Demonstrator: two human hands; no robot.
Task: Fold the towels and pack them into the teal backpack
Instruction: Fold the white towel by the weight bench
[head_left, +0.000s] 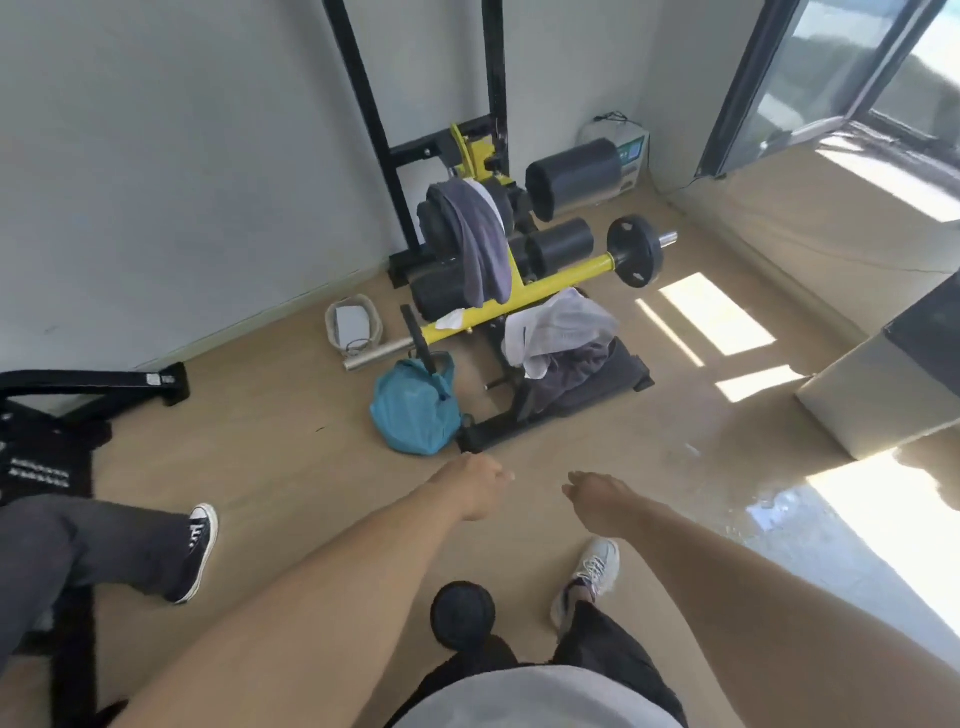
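I'm only approaching: left hand (480, 486) and right hand (597, 496) loosely curled, empty. Next, lift the grey towel (480, 244) off the yellow-framed weight machine (561, 278), beside the crumpled teal backpack (413, 410).

- Beyond your hands, a yellow-and-black weight machine (519, 270) stands against the wall.
- Left of it you see a small basket (353, 325).
- Below your hands, a dumbbell (463, 613) lies on the floor.
- Far left, another person's black sneaker (198, 551).

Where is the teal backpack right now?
In the head view, the crumpled teal fabric backpack sits on the tan floor left of centre, against the yellow-and-black weight machine's black base bar, just beyond the person's outstretched left hand.
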